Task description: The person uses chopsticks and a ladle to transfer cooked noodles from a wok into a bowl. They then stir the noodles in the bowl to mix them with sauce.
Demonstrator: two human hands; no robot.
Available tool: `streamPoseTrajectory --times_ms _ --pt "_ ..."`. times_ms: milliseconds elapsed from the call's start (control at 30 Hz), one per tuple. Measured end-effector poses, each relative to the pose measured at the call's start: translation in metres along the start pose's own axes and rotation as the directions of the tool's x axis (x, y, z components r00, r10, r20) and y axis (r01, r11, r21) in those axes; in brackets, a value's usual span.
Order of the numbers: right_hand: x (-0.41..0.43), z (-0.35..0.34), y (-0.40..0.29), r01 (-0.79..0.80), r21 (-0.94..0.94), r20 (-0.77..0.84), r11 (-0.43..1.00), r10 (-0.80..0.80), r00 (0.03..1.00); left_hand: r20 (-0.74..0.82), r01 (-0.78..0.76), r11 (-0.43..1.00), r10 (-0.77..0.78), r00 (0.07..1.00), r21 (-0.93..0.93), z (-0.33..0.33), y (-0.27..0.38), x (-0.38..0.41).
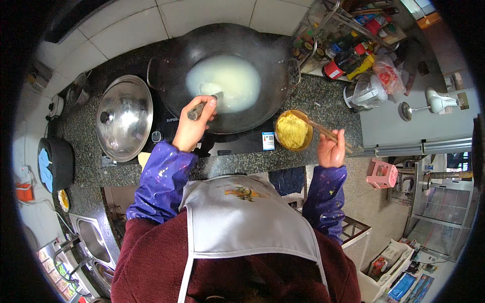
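My left hand grips the handle of a metal ladle or spatula, whose head dips into pale, cloudy liquid. That liquid pools in the bottom of a large dark wok with two loop handles. In my right hand is a pair of wooden chopsticks. Their tips rest at the top of a bowl full of yellow noodles or thin strips. The bowl stands on the granite counter, right of the wok. The exact head of the left-hand utensil is partly hidden by the liquid.
A domed metal lid with a black knob lies left of the wok, over the edge of a black Supor cooktop. Sauce bottles crowd a rack at the back right. A sink lies lower left; a pink stool stands right.
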State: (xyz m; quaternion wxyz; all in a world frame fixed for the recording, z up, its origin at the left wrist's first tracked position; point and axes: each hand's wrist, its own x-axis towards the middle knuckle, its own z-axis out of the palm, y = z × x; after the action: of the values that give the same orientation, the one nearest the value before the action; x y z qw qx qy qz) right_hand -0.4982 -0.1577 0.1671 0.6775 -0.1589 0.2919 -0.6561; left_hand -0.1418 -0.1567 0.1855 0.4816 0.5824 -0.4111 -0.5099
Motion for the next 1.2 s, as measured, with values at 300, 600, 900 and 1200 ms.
streamPoseTrajectory --times_ms 300,600,900,1200 --pt "-0.032 -0.004 0.017 0.022 0.01 -0.184 1.0 -0.02 0.983 0.02 -0.034 0.932 0.045 0.999 -0.361 0.014 -0.023 0.043" --pt "-0.04 -0.036 0.009 -0.034 0.018 -0.168 0.999 0.036 0.985 -0.004 -0.268 0.945 0.272 0.962 -0.187 0.019 -0.009 0.033" --pt "-0.001 -0.067 -0.059 0.092 -0.372 -0.186 0.924 -0.172 0.967 0.343 -0.527 0.411 0.441 0.829 0.744 0.031 0.025 -0.014" --pt "0.048 -0.078 -0.101 0.061 -0.923 0.105 0.379 0.098 0.99 0.11 -0.268 0.36 0.403 0.908 0.894 0.1 0.007 -0.063"
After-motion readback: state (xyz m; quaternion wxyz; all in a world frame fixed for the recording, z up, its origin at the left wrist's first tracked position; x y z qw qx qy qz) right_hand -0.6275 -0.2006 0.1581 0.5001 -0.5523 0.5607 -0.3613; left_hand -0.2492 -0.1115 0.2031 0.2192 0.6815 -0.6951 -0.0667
